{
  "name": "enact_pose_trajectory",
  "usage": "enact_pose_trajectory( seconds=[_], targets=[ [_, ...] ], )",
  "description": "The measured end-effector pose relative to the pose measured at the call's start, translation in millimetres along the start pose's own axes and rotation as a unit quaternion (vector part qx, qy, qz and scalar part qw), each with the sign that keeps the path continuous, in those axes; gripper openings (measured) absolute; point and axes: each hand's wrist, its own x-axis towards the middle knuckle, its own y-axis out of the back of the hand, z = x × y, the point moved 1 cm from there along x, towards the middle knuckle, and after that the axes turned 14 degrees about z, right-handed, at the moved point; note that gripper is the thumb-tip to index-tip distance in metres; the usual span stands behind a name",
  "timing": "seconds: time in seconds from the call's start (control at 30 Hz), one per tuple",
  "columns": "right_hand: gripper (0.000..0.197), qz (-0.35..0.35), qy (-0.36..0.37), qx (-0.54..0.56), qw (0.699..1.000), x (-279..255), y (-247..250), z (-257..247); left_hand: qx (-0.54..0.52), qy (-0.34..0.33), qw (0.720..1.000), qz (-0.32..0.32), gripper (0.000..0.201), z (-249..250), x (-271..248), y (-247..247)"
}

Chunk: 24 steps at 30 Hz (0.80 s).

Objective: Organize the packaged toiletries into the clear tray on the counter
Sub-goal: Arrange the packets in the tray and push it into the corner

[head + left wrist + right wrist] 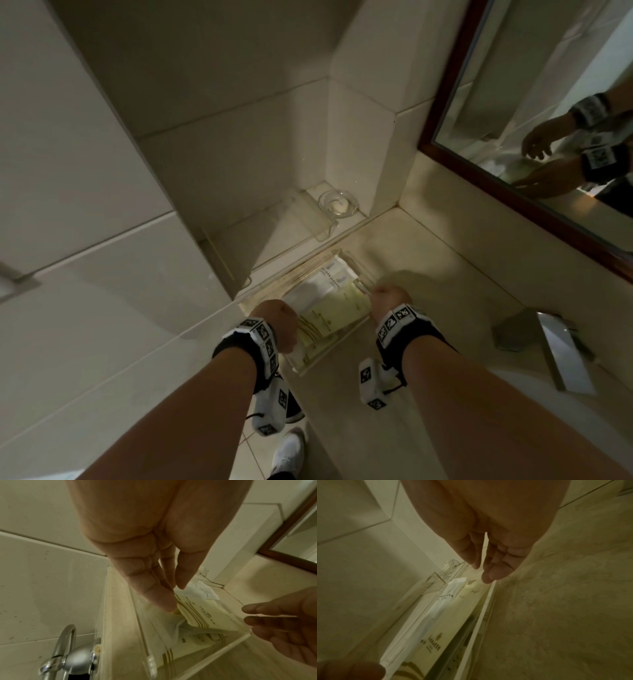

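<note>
Clear tray (317, 359) sits on the beige worktop (445, 274) against the tiled wall, near the corner below a clear acrylic shelf (308, 222) carrying a small glass dish (337, 204). Packaged toiletries lie flat inside the tray: a pale yellow packet (339, 308) with gold stripes toward the near end, white packets (325, 277) toward the far end, partly overlapping. Left hand (277, 320) is over the tray's near-left side; in the left wrist view its fingers (154, 595) are straight and pointed down, one fingertip touching the striped edge of the yellow packet (193, 609), grip released, nothing held. Right hand (388, 299) is at the tray's right wall; in the right wrist view its fingers (494, 572) hang relaxed just above the wall's rim (488, 601), grip released, contact with the rim cannot be told. White packet (440, 609) and yellow packet (464, 615) lie lengthwise in the tray there. Chrome tap (68, 649) shows at the left wrist view's bottom. Wood-framed mirror (445, 85) at the right reflects both hands. A metallic object (561, 349) lies on the worktop right of the right forearm.
</note>
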Motion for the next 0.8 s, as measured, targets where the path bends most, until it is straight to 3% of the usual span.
enact_pose_trajectory(
  seconds=[0.2, 0.3, 0.67, 0.8],
  targets=[
    [0.028, -0.058, 0.013, 0.04, 0.997, -4.4, -13.1, 5.1, 0.008, 0.01, 1.0, -0.017, 0.011, -0.4, -3.4, -4.9],
    [0.016, -0.075, 0.011, 0.04, 0.996, -6.2, -16.8, 10.2, 0.006, 0.021, 1.0, -0.018, 0.017, -2.9, -7.1, -7.1],
    [0.018, -0.05, -0.044, 0.104, 0.992, 5.3, -28.9, 26.0, -0.004, 0.019, 1.0, -0.01, 0.016, -9.4, -3.0, 0.3],
    [0.024, -0.03, -0.077, 0.139, 0.987, -14.8, -5.4, 9.7, -0.027, 0.028, 0.999, -0.006, 0.013, 1.4, -3.9, 4.9]
  ],
)
